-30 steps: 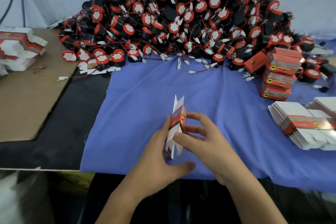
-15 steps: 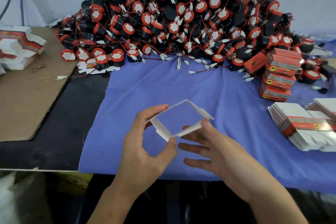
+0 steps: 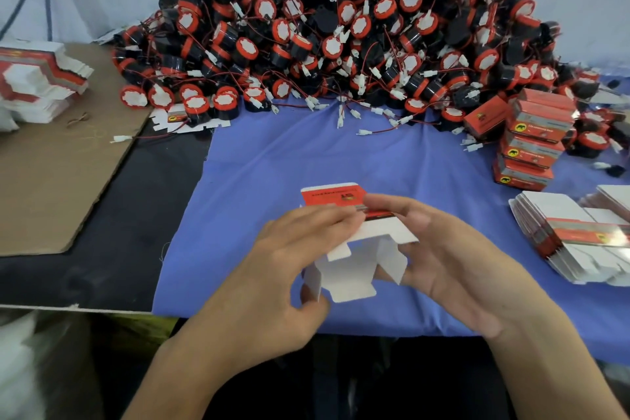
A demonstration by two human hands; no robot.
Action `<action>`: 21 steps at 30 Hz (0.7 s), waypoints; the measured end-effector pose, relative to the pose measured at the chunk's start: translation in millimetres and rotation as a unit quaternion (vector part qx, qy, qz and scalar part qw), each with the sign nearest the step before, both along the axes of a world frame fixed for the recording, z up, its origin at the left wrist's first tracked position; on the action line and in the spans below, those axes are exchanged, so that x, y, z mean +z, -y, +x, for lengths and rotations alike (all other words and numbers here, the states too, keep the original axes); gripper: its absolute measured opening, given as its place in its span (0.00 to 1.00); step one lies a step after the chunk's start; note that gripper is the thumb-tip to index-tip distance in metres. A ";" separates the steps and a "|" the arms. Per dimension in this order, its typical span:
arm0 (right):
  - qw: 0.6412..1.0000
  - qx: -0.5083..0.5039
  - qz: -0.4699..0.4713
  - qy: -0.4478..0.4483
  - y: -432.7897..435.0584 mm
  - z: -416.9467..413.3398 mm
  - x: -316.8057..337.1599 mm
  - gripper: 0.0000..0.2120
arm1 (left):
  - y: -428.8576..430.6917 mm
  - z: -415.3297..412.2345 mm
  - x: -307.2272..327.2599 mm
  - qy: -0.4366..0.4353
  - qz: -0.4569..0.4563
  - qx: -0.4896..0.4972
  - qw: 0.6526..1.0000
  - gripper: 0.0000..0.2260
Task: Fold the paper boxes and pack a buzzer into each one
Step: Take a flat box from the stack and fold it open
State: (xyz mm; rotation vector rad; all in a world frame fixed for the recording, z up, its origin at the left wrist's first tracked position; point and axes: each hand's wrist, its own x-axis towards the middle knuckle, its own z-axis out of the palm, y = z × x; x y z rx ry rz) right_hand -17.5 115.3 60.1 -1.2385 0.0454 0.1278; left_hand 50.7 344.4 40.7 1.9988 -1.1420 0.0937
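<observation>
A red and white paper box (image 3: 354, 249) is partly opened above the blue cloth (image 3: 306, 160), its white end flaps hanging toward me. My left hand (image 3: 289, 269) grips its left side, thumb under a flap and fingers over the top. My right hand (image 3: 453, 256) holds the right side, with its fingertips on the red panel. A big heap of black and red buzzers (image 3: 341, 34) with thin wires fills the back of the table. No buzzer is in either hand.
Several folded red boxes (image 3: 531, 140) are stacked at the right, with a pile of flat box blanks (image 3: 579, 235) in front of them. More flat blanks (image 3: 37, 82) lie at the far left on a brown cardboard sheet (image 3: 51, 181). The table edge runs close to me.
The flat blank, first held edge-on, was pulled open into a tube and is now turned so its red side faces up and its end flaps point toward me.
</observation>
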 end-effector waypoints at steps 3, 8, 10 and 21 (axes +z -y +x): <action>0.998 -0.014 -0.053 -0.012 -8.0 0.1 -8.0 0.21 | -2.0 0.2 1.5 -0.027 0.007 -0.008 1.000 0.38; 0.993 -0.050 -0.098 -0.032 -19.1 0.0 -10.4 0.21 | -4.8 2.6 5.7 -0.076 -0.021 -0.031 0.996 0.38; 0.987 -0.080 -0.139 -0.028 -21.9 0.8 -11.0 0.18 | -4.8 2.5 4.8 -0.094 -0.036 -0.037 0.994 0.37; 0.991 -0.021 -0.120 -0.053 -13.7 -7.0 -3.3 0.20 | -13.8 5.7 7.0 -0.217 -0.070 -0.009 0.974 0.34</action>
